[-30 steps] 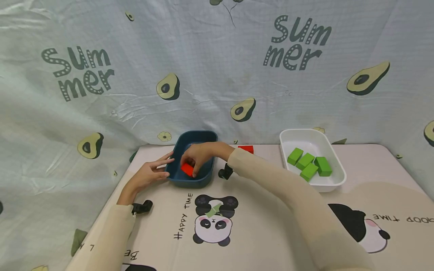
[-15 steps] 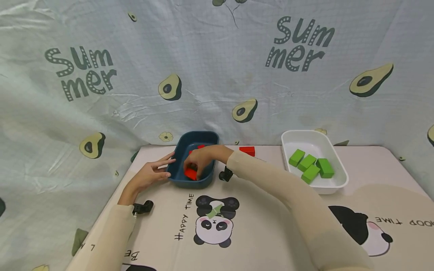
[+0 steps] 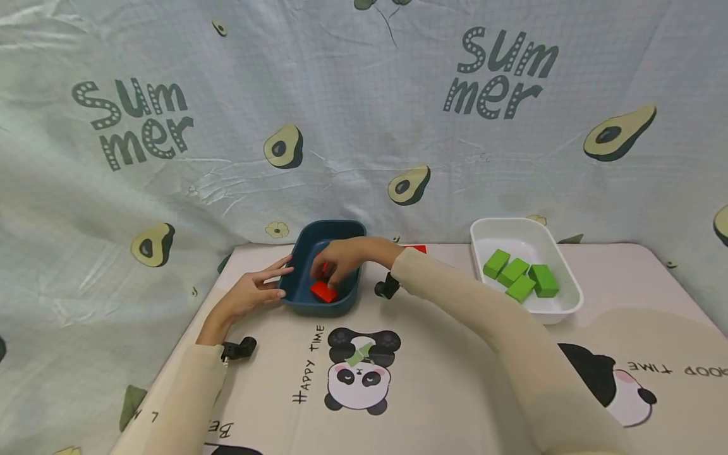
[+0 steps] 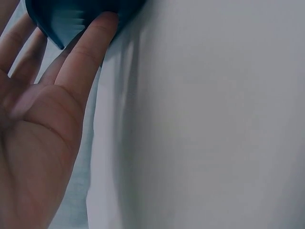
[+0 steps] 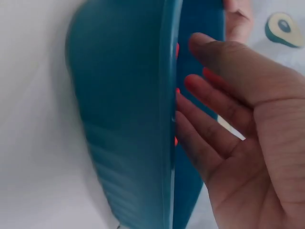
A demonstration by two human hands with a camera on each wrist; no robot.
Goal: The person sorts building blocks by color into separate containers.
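Observation:
A dark blue plastic bin (image 3: 318, 309) stands at the back left of the table with red blocks inside. One red block (image 3: 324, 292) lies near its front end, just below the fingertips of my right hand (image 3: 341, 258). That hand reaches into the bin, and in the right wrist view its thumb stands apart from loosely bent fingers with nothing between them. More red shows partly behind this hand. My left hand (image 3: 256, 291) touches the bin's left side with spread, straight fingers; its thumb (image 4: 90, 47) rests on the outer wall in the left wrist view.
A white bin (image 3: 560, 303) with several green blocks (image 3: 513, 272) stands to the right. Behind my right forearm, another red block (image 3: 418, 248) lies on the table, partly covered. A printed cloth (image 3: 341, 95) hangs behind the table.
My right hand has let go of a red block, which now lies at the bin's front end, and has lifted slightly off it. The left hand stays in place on the bin.

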